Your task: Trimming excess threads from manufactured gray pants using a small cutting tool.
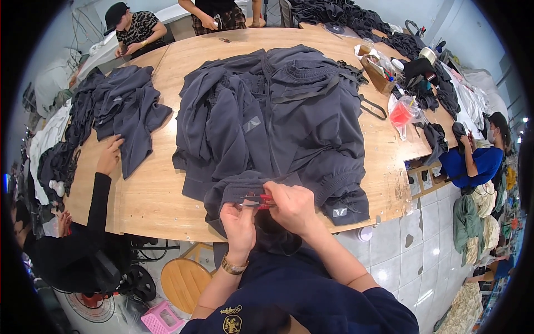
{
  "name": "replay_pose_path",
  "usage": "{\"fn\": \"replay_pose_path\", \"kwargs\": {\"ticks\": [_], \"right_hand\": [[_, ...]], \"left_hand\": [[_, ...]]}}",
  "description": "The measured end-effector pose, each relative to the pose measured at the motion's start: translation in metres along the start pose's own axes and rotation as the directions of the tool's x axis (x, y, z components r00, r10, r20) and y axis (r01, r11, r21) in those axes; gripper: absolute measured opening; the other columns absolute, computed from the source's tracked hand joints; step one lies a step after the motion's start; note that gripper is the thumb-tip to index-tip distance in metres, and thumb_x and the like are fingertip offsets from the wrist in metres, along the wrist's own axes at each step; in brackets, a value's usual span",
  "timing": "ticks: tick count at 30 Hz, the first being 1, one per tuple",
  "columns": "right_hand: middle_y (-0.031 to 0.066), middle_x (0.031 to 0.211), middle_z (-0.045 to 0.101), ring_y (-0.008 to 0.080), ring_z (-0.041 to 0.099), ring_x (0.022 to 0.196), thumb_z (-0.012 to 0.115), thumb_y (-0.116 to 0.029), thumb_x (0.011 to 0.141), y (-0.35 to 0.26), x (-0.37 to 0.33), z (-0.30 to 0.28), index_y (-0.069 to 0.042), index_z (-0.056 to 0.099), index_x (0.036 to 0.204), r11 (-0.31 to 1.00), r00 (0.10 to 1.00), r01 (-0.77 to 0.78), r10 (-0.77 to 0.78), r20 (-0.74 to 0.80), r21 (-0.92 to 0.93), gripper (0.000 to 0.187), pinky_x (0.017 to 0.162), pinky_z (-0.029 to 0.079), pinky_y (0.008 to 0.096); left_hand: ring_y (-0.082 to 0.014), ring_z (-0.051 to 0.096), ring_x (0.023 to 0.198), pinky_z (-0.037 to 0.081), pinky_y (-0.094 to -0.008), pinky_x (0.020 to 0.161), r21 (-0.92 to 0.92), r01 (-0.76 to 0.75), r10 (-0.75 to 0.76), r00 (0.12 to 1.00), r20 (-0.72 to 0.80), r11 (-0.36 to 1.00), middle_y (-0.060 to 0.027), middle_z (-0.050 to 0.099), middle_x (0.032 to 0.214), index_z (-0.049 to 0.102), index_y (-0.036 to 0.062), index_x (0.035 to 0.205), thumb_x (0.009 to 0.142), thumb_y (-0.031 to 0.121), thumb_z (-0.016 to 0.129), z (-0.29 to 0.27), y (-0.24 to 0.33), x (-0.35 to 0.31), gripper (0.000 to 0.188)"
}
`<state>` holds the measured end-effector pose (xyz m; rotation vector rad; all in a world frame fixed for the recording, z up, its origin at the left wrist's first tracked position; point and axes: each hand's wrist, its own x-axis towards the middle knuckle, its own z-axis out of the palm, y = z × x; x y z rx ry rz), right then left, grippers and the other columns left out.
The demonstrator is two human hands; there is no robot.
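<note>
A dark grey zip-front garment (311, 133) with a small light emblem lies spread over the wooden table in front of me. At its near edge my left hand (238, 224), with a watch on the wrist, pinches the bunched fabric (236, 189). My right hand (295, 207) is closed round red-handled scissors (254, 201), whose metal blades point left toward my left fingertips. The blades touch or lie very near the fabric there; any thread between them is too small to make out. Part of the cloth hangs over the table edge toward me.
More dark garments (125, 106) lie at the left, with a co-worker's hand (109, 156) on the table beside them. A cardboard box (378, 72) and a cup of red drink (401, 114) stand at the right. A wooden stool (185, 283) is at my left below the table.
</note>
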<state>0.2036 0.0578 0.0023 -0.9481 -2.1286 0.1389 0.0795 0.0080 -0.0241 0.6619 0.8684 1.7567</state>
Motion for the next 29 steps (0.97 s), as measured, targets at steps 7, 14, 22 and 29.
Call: {"fn": "replay_pose_path", "kwargs": {"ticks": [7, 14, 22, 29], "right_hand": [[0.0017, 0.061, 0.054, 0.0055, 0.045, 0.047, 0.064, 0.001, 0.072, 0.005, -0.007, 0.012, 0.0, 0.059, 0.091, 0.703, 0.867, -0.42, 0.497, 0.026, 0.574, 0.02, 0.047, 0.037, 0.0205], [-0.0011, 0.058, 0.048, 0.0014, 0.039, 0.051, 0.061, 0.0, 0.077, 0.009, -0.01, 0.017, 0.0, 0.059, 0.091, 0.623, 0.857, -0.408, 0.513, 0.045, 0.668, 0.014, 0.046, 0.032, 0.0192], [0.0054, 0.065, 0.058, 0.0203, 0.057, 0.052, 0.065, 0.0, 0.057, 0.009, -0.003, 0.005, -0.003, 0.061, 0.093, 0.999, 0.999, 0.018, -0.017, -0.043, 0.03, 0.037, 0.048, 0.042, 0.028], [0.0035, 0.06, 0.053, 0.0186, 0.054, 0.05, 0.065, -0.004, 0.054, 0.008, -0.004, 0.002, -0.003, 0.06, 0.092, 0.997, 0.998, 0.057, -0.056, 0.01, -0.043, 0.038, 0.048, 0.039, 0.0281]], "left_hand": [[-0.0198, 0.059, 0.102, 0.051, -0.0369, 0.089, -0.172, 0.239, -0.238, 0.971, 0.028, 0.956, -0.0107, 0.06, 0.11, 0.053, 0.0002, 0.112, 0.094, 0.009, 0.049, 0.008, 0.016, 0.009, 0.021], [-0.0209, 0.06, 0.102, 0.051, -0.0405, 0.089, -0.265, 0.298, -0.306, 0.952, 0.01, 0.917, -0.0112, 0.06, 0.11, 0.053, 0.0009, 0.113, 0.095, 0.012, 0.047, 0.009, 0.018, 0.009, 0.022], [-0.0179, 0.062, 0.095, 0.054, -0.0315, 0.082, -0.074, 0.1, -0.1, 0.995, 0.005, 0.992, -0.0111, 0.061, 0.105, 0.053, -0.0013, 0.108, 0.093, 0.004, 0.049, 0.0, 0.001, 0.003, 0.016], [-0.0176, 0.061, 0.094, 0.053, -0.0288, 0.083, 0.158, -0.006, -0.007, 0.997, 0.081, 0.987, -0.0113, 0.06, 0.107, 0.05, -0.0024, 0.114, 0.092, 0.0, 0.05, -0.016, -0.009, 0.001, 0.022]]}}
